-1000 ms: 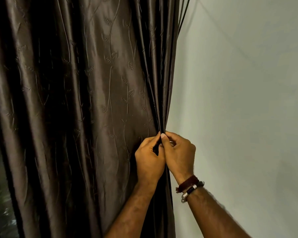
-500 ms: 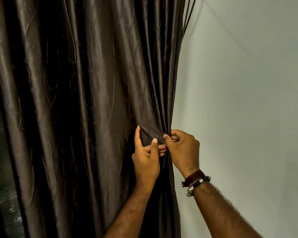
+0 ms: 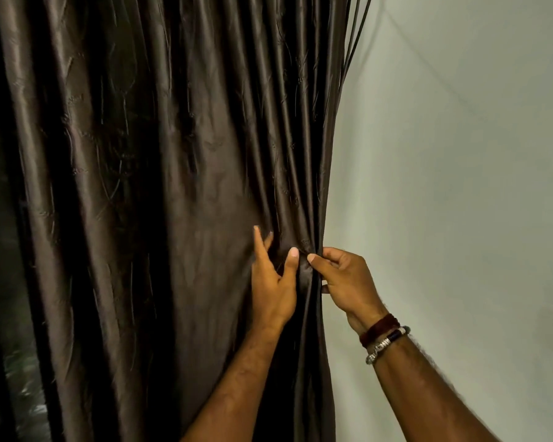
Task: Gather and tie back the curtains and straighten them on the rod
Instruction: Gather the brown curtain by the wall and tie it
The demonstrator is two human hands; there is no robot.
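Observation:
A dark brown satin curtain (image 3: 160, 202) with a faint leaf pattern hangs in long folds over the left and middle of the view. Its right edge is drawn into tight pleats (image 3: 320, 173) beside the wall. My right hand (image 3: 345, 282) pinches these gathered pleats between thumb and fingers at about waist height. My left hand (image 3: 273, 279) lies just to the left of it, fingers spread and straight against the fabric, thumb tip touching a fold. The rod is out of view above.
A plain pale wall (image 3: 454, 186) fills the right half. At the far left a dark gap (image 3: 0, 282) shows past the curtain's other edge, with something shiny low down. Bracelets sit on my right wrist (image 3: 383, 338).
My left hand has let go of the pleats, opened its fingers and slid left onto the flat fabric. My right hand keeps its pinch on the gathered edge.

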